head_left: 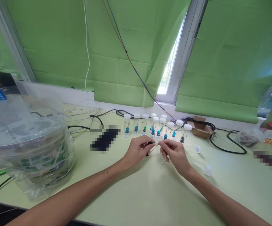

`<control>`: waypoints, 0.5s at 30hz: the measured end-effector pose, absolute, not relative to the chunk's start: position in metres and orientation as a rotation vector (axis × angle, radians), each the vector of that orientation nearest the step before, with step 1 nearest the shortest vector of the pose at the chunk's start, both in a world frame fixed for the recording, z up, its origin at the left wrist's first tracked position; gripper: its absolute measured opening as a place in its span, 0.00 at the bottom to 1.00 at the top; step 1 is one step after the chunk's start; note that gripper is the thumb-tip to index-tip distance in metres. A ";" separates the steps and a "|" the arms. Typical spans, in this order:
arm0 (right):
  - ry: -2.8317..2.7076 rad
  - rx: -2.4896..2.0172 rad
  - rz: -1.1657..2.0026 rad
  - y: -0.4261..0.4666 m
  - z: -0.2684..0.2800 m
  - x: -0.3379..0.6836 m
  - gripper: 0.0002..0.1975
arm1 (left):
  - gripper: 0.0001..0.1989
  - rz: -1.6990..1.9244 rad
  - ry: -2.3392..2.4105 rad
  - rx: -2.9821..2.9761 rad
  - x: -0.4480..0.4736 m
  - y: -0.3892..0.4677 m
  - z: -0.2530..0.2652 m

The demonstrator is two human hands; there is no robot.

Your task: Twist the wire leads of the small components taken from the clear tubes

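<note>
Near the middle of the table, my left hand (140, 150) is closed in a pinch on a small black piece (149, 143) with thin metal rods. My right hand (174, 153) pinches at a thin pale part beside it, fingertips almost meeting the left. A slim metal rod (163, 162) sticks out below the right fingers; its kind is too small to tell. Just behind the hands stand several clear capped tubes (136, 124), holding small blue, green or dark pieces with thin stems. Two more clear tubes lie to the right, one with a white cap (207, 170).
At left stands a large plastic-wrapped roll (32, 147). A blurred dark flat object (105, 139) lies beside it. Black cables (230, 152) and an open cardboard box (201, 128) are at back right. Green blinds (126, 78) hang behind the table.
</note>
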State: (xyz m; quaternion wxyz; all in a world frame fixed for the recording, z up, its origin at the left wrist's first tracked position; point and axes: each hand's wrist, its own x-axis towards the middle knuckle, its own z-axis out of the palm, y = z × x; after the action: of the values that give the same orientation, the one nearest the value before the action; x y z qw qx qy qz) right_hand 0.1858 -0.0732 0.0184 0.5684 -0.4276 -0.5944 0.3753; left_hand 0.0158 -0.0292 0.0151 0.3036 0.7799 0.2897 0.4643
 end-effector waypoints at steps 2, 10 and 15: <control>-1.367 -1.008 0.931 -0.073 0.020 0.185 0.16 | 0.11 1.248 0.762 2.106 0.016 -0.028 0.014; -1.177 -1.015 1.180 -0.072 0.020 0.186 0.16 | 0.10 1.297 0.717 2.276 0.016 -0.026 0.011; -1.074 -1.038 1.285 -0.072 0.021 0.186 0.15 | 0.09 1.269 0.662 2.321 0.013 -0.027 0.011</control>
State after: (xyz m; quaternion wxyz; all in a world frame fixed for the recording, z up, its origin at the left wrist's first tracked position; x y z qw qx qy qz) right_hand 0.1862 -0.0721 0.0211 0.5529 -0.4391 -0.4541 0.5434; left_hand 0.0133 -0.0270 0.0110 0.2060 0.8329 0.2377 0.4553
